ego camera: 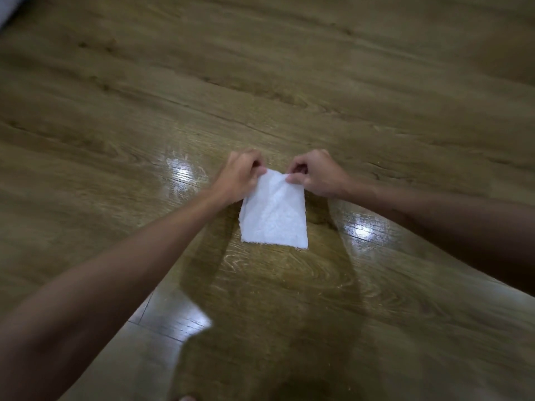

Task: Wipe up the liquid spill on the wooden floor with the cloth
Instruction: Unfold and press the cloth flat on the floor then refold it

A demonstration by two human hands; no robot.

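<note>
A small white cloth (275,212) hangs in the middle of the view, held up by its two top corners. My left hand (240,178) pinches the left corner and my right hand (317,175) pinches the right one. The cloth's lower edge hangs free above the wooden floor (289,82). Below and around the cloth the boards look glossy, with bright reflections (181,172) to the left and another bright reflection (360,230) to the right. I cannot tell a spill's outline from the sheen.
Wood planks fill the whole view. A pale object's edge (7,7) shows at the top left corner. My shadow darkens the floor near the bottom centre.
</note>
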